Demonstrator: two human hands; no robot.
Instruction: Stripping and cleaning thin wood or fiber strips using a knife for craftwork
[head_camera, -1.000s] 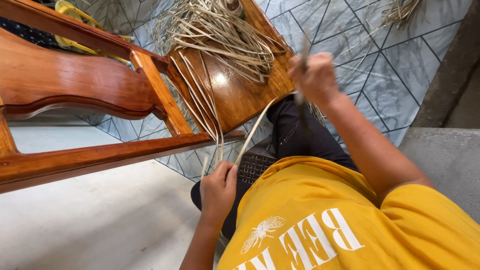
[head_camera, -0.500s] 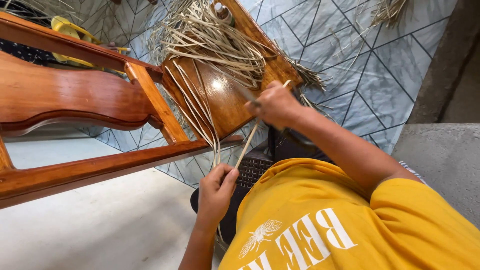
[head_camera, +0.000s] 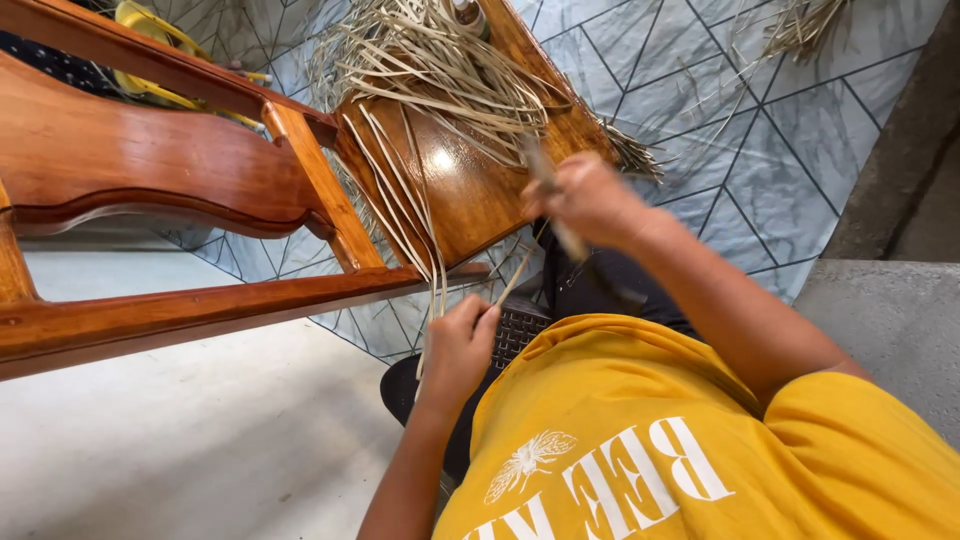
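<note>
L hand (head_camera: 458, 345) fisted low, R hand (head_camera: 585, 200) clenched higher.

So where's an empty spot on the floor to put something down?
The pale plain floor below the wooden chair rail, beside the left hand, is bare. The grey slab past the right arm is bare too. It is crowded on the chair seat, heaped with cane strips, where the right hand works.

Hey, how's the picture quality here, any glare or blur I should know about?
Head view: a bright glare spot sits on the polished wooden seat panel; the right hand and the stick-like tool it grips are motion-blurred; the left hand holding the cane strand is sharp; straight chair rails bow from wide-angle distortion; daylight is even.
</note>
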